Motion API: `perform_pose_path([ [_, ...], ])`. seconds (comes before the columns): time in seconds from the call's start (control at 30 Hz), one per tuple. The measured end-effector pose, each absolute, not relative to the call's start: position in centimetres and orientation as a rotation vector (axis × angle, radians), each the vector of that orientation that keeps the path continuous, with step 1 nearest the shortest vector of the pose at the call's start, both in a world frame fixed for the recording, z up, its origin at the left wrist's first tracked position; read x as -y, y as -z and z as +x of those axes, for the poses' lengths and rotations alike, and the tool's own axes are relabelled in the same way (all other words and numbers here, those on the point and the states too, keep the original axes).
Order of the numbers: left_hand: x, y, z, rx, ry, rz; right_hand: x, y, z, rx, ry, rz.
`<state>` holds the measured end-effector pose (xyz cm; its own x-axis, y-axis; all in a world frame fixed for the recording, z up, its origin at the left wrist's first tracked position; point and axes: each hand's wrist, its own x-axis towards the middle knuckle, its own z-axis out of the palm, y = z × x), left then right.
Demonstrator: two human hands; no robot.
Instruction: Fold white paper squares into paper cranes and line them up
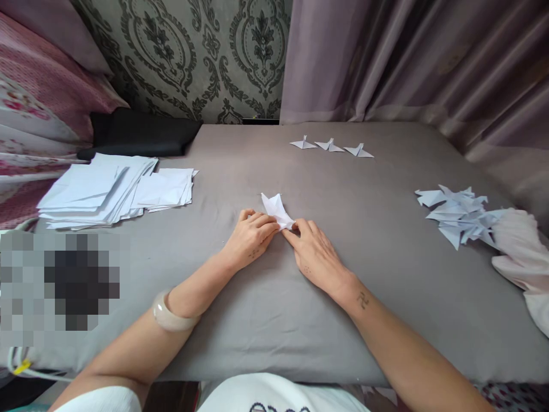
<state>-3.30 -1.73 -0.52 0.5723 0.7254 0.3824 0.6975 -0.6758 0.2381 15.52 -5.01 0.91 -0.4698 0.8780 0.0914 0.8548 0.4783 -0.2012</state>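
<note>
A partly folded piece of white paper (275,209) lies at the middle of the grey cloth surface, with two pointed corners facing away from me. My left hand (254,237) is closed on its near left side, fingers bent over the edge. My right hand (315,249) pinches the near right corner between thumb and fingers. Both hands rest low, close to the cloth, and their fingertips almost meet. The part of the paper under my fingers is hidden.
Stacked white sheets (103,191) and smaller squares (165,189) lie at left, before a black folded item (141,131). Three folded paper birds (330,145) stand in a row at the back. More folded papers (461,214) are heaped at right beside a pale pink cloth (521,252).
</note>
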Motion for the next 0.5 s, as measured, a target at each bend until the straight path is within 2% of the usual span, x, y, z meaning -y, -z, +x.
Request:
perform_pose_path([
  [0.5,1.8,0.4,-3.6,-1.131,-0.516,2.848,5.4,-2.8,17.2,2.555,-0.234,-1.67],
])
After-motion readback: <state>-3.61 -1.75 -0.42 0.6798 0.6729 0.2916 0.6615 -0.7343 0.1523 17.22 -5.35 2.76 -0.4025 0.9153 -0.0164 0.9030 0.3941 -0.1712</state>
